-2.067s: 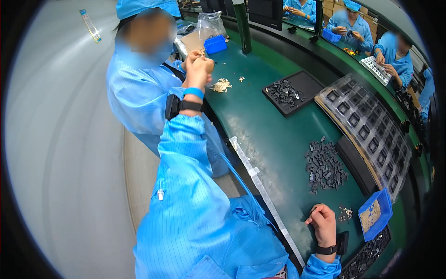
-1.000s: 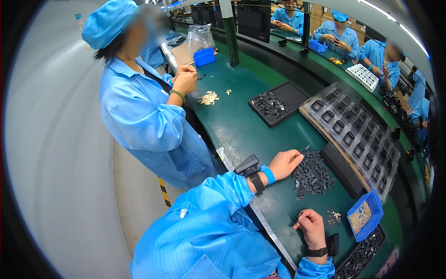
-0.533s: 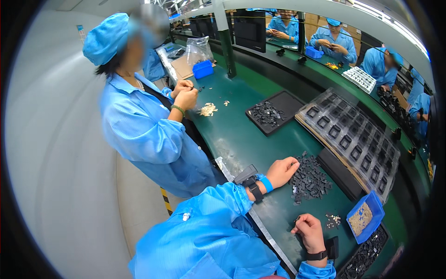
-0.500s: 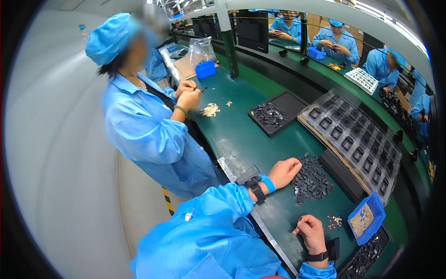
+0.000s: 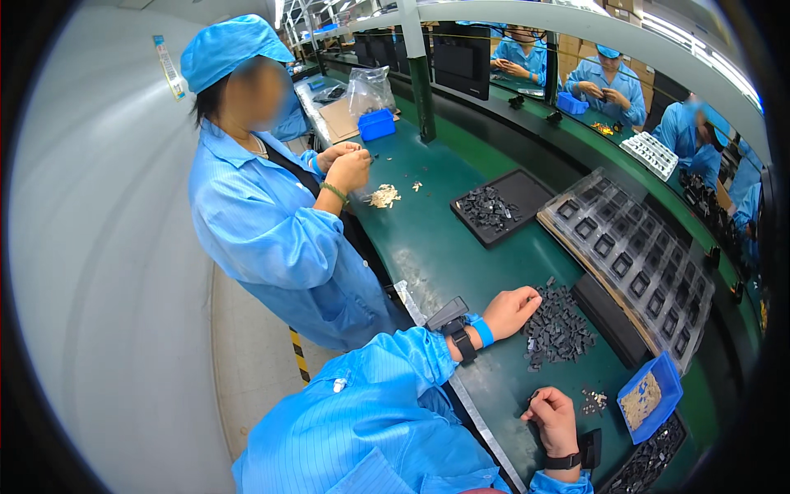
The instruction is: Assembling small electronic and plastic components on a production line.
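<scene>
My left hand [image 5: 508, 313] rests at the left edge of a pile of small black plastic parts [image 5: 559, 329]. Its fingertips are pressed together, and what they hold, if anything, is too small to make out. Nearer to me, my right hand [image 5: 553, 418] is closed in a pinch above the green tabletop [image 5: 494, 375]. A small black plastic part [image 5: 533, 397] shows between its thumb and fingers. Just right of that hand lies a little heap of tiny pale and dark pieces [image 5: 593, 402]. A blue bin [image 5: 671, 381] beyond it holds many small beige pieces.
A black tray [image 5: 527, 189] with black parts lies farther up the bench, beside clear blister trays [image 5: 629, 255] of black frames. Another tray of black parts [image 5: 650, 457] is at lower right. On my left a co-worker [image 5: 271, 206] handles something small near beige pieces [image 5: 383, 196].
The whole view has shifted slightly. The co-worker's head has turned more toward me. Both my hands keep nearly the same places and their fingers stay closed.
</scene>
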Tool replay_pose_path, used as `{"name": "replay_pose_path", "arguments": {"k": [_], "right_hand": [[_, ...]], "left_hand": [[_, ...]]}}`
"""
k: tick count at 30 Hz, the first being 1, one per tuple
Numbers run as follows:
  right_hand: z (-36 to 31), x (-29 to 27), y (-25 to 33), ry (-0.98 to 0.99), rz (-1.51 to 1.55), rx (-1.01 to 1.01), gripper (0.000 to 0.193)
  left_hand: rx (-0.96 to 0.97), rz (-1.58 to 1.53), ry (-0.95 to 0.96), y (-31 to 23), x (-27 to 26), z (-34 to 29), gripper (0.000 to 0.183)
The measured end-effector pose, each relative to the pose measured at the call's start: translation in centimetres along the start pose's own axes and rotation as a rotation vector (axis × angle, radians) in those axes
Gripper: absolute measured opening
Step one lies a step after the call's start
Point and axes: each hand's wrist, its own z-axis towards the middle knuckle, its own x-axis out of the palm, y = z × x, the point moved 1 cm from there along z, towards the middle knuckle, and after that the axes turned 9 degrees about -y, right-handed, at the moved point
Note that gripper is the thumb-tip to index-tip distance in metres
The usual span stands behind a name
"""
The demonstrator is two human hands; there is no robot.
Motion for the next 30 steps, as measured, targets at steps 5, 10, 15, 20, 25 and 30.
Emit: {"name": "replay_pose_path", "arguments": {"k": [5, 10, 15, 20, 25, 30], "right_hand": [[-0.21, 0.31, 0.49, -0.005, 0.014, 0.002, 0.005], [0.13, 0.14, 0.38, -0.006, 0.003, -0.003, 0.005], [0.09, 0.09, 0.22, -0.010, -0.003, -0.019, 0.005], [0.00, -0.24, -0.20, -0.003, 0.024, -0.002, 0.005], [0.03, -0.20, -0.16, -0.005, 0.020, 0.002, 0.005], [0.23, -0.18, -0.07, -0.004, 0.022, 0.003, 0.004]], "left_hand": [[-0.008, 0.005, 0.031, -0.23, -0.13, 0.14, 0.024], [-0.015, 0.006, 0.026, -0.31, -0.08, 0.28, 0.024], [-0.028, 0.013, 0.030, -0.18, -0.05, 0.11, 0.024], [-0.027, 0.002, 0.023, -0.18, -0.03, -0.17, 0.024], [-0.031, 0.017, 0.036, -0.16, -0.04, -0.05, 0.024], [-0.018, 0.006, 0.021, 0.02, 0.13, 0.21, 0.023]]}}
